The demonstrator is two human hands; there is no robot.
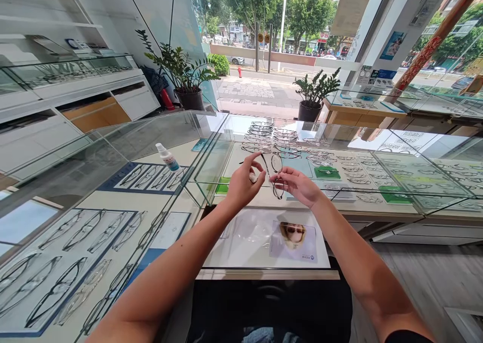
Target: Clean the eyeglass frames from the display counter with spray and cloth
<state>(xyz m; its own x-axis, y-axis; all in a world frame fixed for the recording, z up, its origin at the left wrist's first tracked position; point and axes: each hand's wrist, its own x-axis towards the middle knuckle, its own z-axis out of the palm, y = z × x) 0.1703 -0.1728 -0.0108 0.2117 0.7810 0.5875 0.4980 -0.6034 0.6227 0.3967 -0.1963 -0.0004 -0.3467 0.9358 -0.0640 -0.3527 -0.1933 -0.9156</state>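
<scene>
A pair of dark, thin-rimmed eyeglasses is held up above the glass counter, its lenses one above the other. My right hand pinches the frame near the bridge and lower lens. On the other side, the curled fingers of my left hand are at the tip of a temple arm. A small pale patch shows inside that hand; I cannot make out what it is. Beneath both hands is an open white drawer or tray with clear plastic and a card printed with a face in sunglasses.
Rows of eyeglasses stand on the glass counter ahead; more frames lie in the left case. A spray bottle stands on the left counter top. Glass edges run close around my hands. Potted plants are by the window.
</scene>
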